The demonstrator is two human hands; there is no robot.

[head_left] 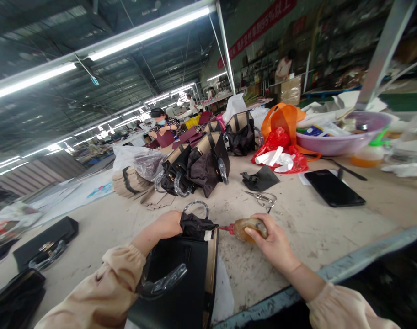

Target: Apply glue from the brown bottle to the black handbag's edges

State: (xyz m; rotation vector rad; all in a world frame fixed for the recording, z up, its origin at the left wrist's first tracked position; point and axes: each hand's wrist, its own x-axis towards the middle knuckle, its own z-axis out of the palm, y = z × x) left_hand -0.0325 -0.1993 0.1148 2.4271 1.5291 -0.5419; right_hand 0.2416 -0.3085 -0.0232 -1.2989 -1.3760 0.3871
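Head view, and from where I stand the left of the frame shows a black bag [45,244] with a wrapped handle, lying on the tabletop [297,205]. Left of centre, a fanned stack of beige pieces [129,183] sits beside clear plastic. Below that, the person's left hand [170,224] reaches into bunched black cloth [196,226]; its fingers are hidden there, so I cannot tell whether they are closed. Under that wrist, at the lower centre, lies the black handbag [181,274] being worked on, its pale inner edge facing right. Above, near the middle, dark bags [208,169] stand with cloth spilling out. Just right of centre, an amber bottle [244,230] points its red nozzle leftward at the cloth's end; I cannot tell if they touch. The right hand [270,233] has its fingers clamped around that bottle. Scissors [265,199] lie just above it. Farther right come a red plastic bag [299,160], then a black phone [334,187] below a purple basin [339,144].
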